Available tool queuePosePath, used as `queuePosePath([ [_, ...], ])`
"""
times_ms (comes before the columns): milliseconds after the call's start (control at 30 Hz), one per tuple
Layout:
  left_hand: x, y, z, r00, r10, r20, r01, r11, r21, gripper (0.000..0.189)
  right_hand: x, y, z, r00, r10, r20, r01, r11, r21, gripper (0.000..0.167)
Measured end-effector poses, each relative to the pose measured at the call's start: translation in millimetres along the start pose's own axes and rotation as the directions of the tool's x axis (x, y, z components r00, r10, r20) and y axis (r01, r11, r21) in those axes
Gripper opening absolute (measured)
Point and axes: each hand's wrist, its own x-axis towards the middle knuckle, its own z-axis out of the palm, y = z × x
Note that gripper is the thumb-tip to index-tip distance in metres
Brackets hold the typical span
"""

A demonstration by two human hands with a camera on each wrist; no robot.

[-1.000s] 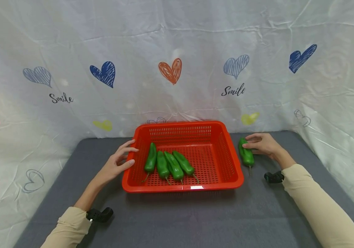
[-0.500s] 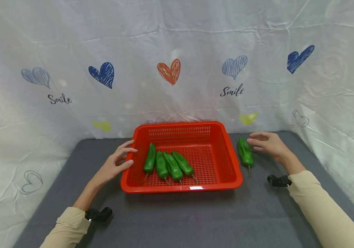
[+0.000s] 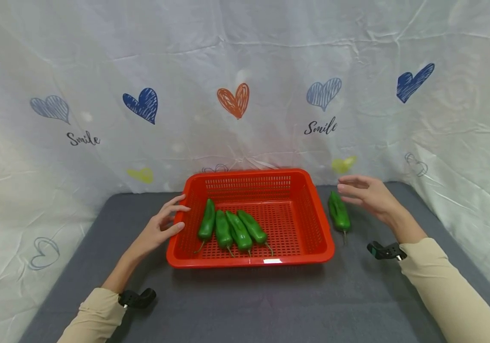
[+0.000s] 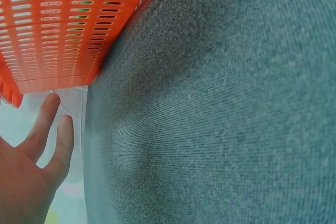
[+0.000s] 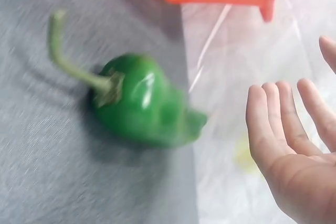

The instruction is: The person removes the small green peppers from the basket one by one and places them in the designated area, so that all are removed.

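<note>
One green pepper (image 3: 339, 211) lies on the grey cloth right of the red basket, its stem toward the front. Beside and above it my right hand (image 3: 369, 196) hovers with fingers extended, holding nothing; the right wrist view shows a gap between that hand (image 5: 294, 145) and the pepper (image 5: 144, 100). At the left rim of the red plastic basket (image 3: 251, 261) is my left hand (image 3: 165, 221), fingers spread and fingertips overlapping the rim. Several green peppers (image 3: 239, 231) lie side by side in the basket's left half. In the left wrist view the basket's slotted wall (image 4: 58, 35) rises beside my fingers.
The grey cloth-covered table (image 3: 245, 305) stretches in front of the basket. A white curtain (image 3: 185, 62) printed with hearts and "Smile" hangs right behind the table's back edge. Black wrist cameras (image 3: 137, 298) sit on both wrists.
My right hand has let go of the pepper outside the basket and drawn back to the right and up. That pepper stays on the cloth. The left hand keeps its place at the rim.
</note>
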Motion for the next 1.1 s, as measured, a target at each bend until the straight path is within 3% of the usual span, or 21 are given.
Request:
queuePosePath([
  [267,-0.3,-1.8,0.8,1.000,0.010,-0.010,-0.010,1.000,-0.001,0.040,8.1,-25,16,0.999,-0.026,0.024,0.026,1.000,0.010,0.054],
  [767,-0.5,-1.8,1.8,0.999,-0.042,-0.026,0.042,0.999,-0.004,0.040,31.5,-62,50,0.992,-0.079,0.100,0.077,0.997,0.022,0.056],
  [1100,-0.1,-0.9,1.8,1.000,-0.013,-0.027,0.013,1.000,0.018,0.039,45.3,-86,75,0.979,-0.132,0.153,0.131,0.991,0.012,0.047],
])
